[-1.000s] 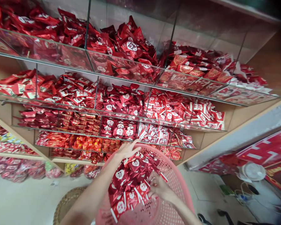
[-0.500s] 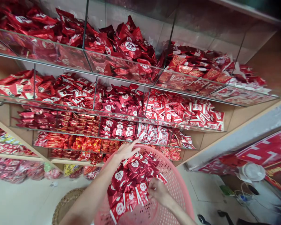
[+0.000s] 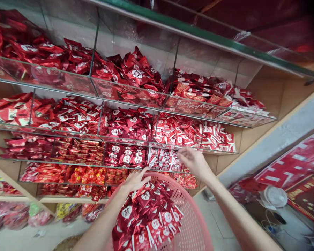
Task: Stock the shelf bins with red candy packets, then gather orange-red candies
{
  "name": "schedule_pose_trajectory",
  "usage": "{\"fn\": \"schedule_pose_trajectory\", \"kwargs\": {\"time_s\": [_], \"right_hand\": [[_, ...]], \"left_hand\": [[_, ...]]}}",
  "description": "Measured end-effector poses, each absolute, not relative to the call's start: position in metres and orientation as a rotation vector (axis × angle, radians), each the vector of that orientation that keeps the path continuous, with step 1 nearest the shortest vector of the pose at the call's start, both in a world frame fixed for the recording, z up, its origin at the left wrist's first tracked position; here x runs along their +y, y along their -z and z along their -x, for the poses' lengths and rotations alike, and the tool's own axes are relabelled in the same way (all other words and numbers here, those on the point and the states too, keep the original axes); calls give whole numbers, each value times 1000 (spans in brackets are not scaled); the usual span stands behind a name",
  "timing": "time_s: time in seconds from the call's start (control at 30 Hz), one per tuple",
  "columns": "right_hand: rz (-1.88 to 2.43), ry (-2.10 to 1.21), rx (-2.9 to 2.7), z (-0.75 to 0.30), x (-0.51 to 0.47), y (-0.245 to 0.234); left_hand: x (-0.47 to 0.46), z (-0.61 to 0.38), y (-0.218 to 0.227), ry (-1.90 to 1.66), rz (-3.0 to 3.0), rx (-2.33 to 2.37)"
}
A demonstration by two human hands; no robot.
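A pink perforated plastic basket (image 3: pixel 196 216) stands in front of me, with dark red candy packets (image 3: pixel 146 197) heaped in it and brighter red-and-white packets (image 3: pixel 157 225) at its near side. My left hand (image 3: pixel 136 180) lies over the basket's far left rim, fingers stretched out. Held up in front of the lower shelves, my right hand (image 3: pixel 195 162) has loosely bent fingers, and I see nothing in them. Beside its fingertips is a compartment of white-and-red packets (image 3: pixel 163 158).
Glass-fronted shelves (image 3: pixel 131 94) of red packets rise ahead, split by thin dividers. A thick glass shelf edge (image 3: pixel 211 36) crosses above. At lower left are bagged goods (image 3: pixel 15 214) and a woven basket (image 3: pixel 68 243). Cables and a white round object (image 3: pixel 274 197) lie at right.
My right hand has left the packets in the basket and moved up and right to the shelves. Several red-and-white packets now lie in the basket there. My left hand stays at the rim.
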State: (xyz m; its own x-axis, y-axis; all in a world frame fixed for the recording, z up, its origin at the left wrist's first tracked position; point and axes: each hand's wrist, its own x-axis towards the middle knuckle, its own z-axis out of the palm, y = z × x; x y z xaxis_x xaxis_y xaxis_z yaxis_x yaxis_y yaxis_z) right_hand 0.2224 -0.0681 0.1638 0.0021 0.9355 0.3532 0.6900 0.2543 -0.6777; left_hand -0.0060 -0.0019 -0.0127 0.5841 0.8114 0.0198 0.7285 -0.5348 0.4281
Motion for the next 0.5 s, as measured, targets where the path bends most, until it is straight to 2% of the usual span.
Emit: {"fn": "schedule_pose_trajectory", "kwargs": {"time_s": [0.1, 0.2, 0.5], "right_hand": [[1615, -33, -1794, -239, -39, -188], [1706, 200, -1909, -256, -10, -190], [1743, 230, -1982, -261, 24, -174]], "left_hand": [[-3, 7, 12, -306, -2435, 1238], [-4, 7, 12, -295, -2410, 1250], [-5, 7, 11, -292, -2373, 1259]]}}
